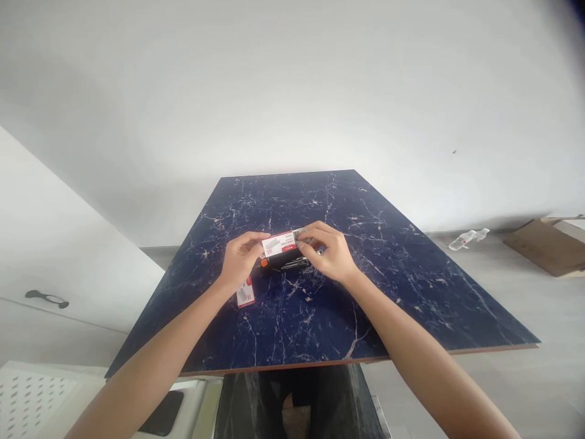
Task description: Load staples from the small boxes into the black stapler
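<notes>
Both hands meet over the middle of a dark blue marbled table [393, 286]. My left hand [240, 259] pinches the left end of a small white and red box [280, 244]. My right hand [329, 251] has its fingers closed on the box's right end, where a grey inner part seems to show. Just below the box a black stapler with an orange tip [283, 264] lies on the table. A second small white and red box [245, 292] lies flat on the table under my left wrist.
A white wall rises behind the table. On the floor at the right lie a plastic bottle [467, 238] and a flat cardboard box [546, 245]. A white cabinet with a dark handle [46, 299] stands at the left.
</notes>
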{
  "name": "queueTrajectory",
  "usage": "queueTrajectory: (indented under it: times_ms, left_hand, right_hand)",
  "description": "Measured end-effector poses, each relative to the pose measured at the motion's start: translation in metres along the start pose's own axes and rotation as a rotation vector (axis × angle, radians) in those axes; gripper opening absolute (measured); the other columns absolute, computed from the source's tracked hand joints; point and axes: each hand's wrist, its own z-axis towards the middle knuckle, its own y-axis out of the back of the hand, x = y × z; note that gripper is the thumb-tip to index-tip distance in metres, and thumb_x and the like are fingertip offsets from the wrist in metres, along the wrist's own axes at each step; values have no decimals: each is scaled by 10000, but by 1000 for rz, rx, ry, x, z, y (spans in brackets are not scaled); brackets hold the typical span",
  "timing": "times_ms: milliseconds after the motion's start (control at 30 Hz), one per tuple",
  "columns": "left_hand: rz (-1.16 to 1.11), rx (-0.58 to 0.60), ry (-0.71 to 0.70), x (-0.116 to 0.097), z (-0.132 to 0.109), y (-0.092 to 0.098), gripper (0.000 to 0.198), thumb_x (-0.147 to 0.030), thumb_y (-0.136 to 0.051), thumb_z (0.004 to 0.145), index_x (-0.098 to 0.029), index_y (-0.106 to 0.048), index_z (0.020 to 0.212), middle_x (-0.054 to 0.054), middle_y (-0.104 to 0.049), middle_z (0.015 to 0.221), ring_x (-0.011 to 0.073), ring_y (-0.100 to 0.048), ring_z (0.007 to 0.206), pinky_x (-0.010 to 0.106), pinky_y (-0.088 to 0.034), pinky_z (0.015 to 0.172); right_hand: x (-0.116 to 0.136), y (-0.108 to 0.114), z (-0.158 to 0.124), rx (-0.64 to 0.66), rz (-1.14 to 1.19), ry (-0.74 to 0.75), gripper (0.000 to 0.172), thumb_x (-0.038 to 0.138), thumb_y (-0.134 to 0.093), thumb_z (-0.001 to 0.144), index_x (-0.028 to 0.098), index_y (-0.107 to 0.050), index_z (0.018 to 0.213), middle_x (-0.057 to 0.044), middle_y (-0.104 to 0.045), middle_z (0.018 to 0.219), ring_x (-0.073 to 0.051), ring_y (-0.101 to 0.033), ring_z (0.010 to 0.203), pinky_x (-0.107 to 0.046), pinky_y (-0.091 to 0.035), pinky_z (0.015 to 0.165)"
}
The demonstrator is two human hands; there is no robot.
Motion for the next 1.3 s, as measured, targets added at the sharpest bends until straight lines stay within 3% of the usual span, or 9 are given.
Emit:
queueTrajectory:
  times_ms: [167,333,500,633,700,833,1000,1133,1300]
  left_hand:
    - [-12,85,-12,0,1,3,201,-289,-648,859,-230,-796,980,62,-762,993,242,-699,930,314,-565,702]
    - [-73,174,24,-2,0,1,250,-362,-669,879,-227,-787,1053,70,-751,994,206,-704,796,325,-582,684]
    - [-135,142,75,-1,-2,-4,278,-386,-689,868,-210,-769,1066,71,-756,965,190,-701,706,326,-589,648]
    - [-144,45,107,4,1,-6,262,-363,-687,857,-214,-756,1061,69,-761,1022,184,-703,688,334,-595,651]
    - [-149,4,125,6,2,-6,255,-357,-692,845,-216,-756,1048,67,-763,1029,178,-696,668,328,-589,638]
    - [-198,-27,173,8,5,-7,272,-372,-722,810,-201,-755,1018,75,-767,1008,195,-703,703,318,-583,619]
    - [-277,-22,225,6,5,-8,319,-403,-743,799,-184,-736,1029,94,-753,1041,228,-719,860,274,-580,590]
    - [-331,-5,256,2,4,-8,336,-409,-756,804,-190,-716,1055,99,-736,1095,222,-722,912,226,-575,562]
    - [-380,12,272,4,4,-9,337,-413,-775,796,-191,-713,1041,93,-733,1107,237,-713,1012,262,-625,695]
  right_hand:
    - [-4,1,0,-25,-192,128,143,286,-634,896,250,-772,915,-88,-654,1149,-166,-609,708,-361,-543,672]
    - [-10,1,2,68,-293,204,216,262,-524,978,229,-737,956,-96,-640,1218,-189,-644,821,-350,-543,706]
    - [-9,1,4,148,-333,224,245,224,-409,1023,198,-652,1036,-130,-641,1189,-235,-640,988,-368,-538,816]
    - [-10,5,5,72,-298,106,212,249,-403,1026,206,-603,1079,-137,-652,1207,-247,-650,978,-370,-526,795]
    - [-12,8,5,19,-227,4,188,290,-431,1020,216,-598,1067,-116,-693,1106,-243,-666,916,-377,-525,783]
    - [-17,7,8,-92,179,-252,204,378,-505,975,232,-571,1102,-62,-702,912,-210,-686,795,-375,-560,760]
    - [-20,9,14,-99,686,-504,383,315,-524,871,273,-529,1252,-31,-664,961,-188,-692,848,-360,-588,786]
    - [-17,14,16,-69,860,-583,301,325,-490,814,222,-575,1084,-100,-673,1048,-224,-672,870,-347,-570,676]
    - [-8,11,15,-18,850,-641,248,401,-557,811,203,-594,956,-102,-659,940,-169,-545,645,-283,-401,461]
